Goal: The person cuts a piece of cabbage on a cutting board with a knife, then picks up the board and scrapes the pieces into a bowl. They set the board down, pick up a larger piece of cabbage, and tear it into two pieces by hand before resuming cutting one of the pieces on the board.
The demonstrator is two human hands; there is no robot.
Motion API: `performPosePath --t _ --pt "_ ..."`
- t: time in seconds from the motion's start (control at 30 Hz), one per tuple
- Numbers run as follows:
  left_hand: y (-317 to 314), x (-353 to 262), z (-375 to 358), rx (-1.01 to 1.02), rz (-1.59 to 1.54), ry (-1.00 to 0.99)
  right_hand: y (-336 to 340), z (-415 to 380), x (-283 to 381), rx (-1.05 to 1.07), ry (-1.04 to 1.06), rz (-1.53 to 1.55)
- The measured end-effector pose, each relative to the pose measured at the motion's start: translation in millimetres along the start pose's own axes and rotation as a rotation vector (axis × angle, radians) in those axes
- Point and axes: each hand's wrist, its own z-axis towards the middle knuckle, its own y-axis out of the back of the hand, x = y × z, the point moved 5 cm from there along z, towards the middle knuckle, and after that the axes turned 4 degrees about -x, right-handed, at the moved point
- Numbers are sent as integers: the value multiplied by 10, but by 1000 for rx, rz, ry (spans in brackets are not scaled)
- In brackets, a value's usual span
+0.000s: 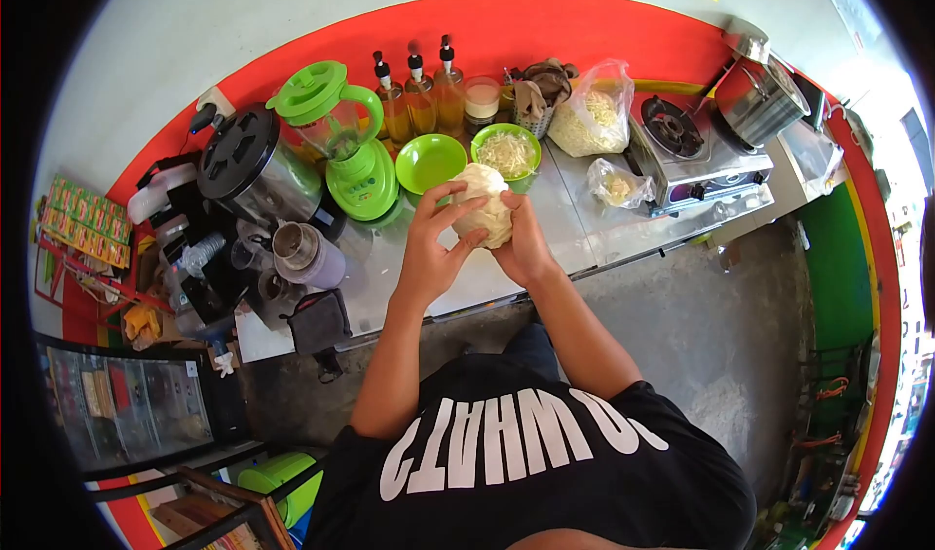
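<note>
A pale, roundish, layered thing like a cabbage head (484, 206) is held up between both hands over the counter's front part. My left hand (440, 243) has its fingers bent round the left side. My right hand (524, 238) grips the right side, its thumb near the top. Just behind are an empty-looking green bowl (430, 164) and a second green bowl holding pale shreds (505, 152). A knotted clear bag (618, 184) with pale contents lies to the right, in front of a larger filled plastic bag (592, 117).
Left on the counter (575, 209) stand a green blender (360, 165), a steel dispenser (258, 165) and a purple container (317, 258). Three pump bottles (419, 97) line the back. A gas stove (696, 165) and a steel pot (760, 102) are at right.
</note>
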Motion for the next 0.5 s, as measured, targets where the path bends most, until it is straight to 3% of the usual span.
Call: performPosePath --t 0.23,0.5 --pt "-59 245 -62 -100 -160 91 -54 74 8 -66 -21 0" --pt "-33 268 8 -49 -175 46 -79 123 52 -107 -87 -101"
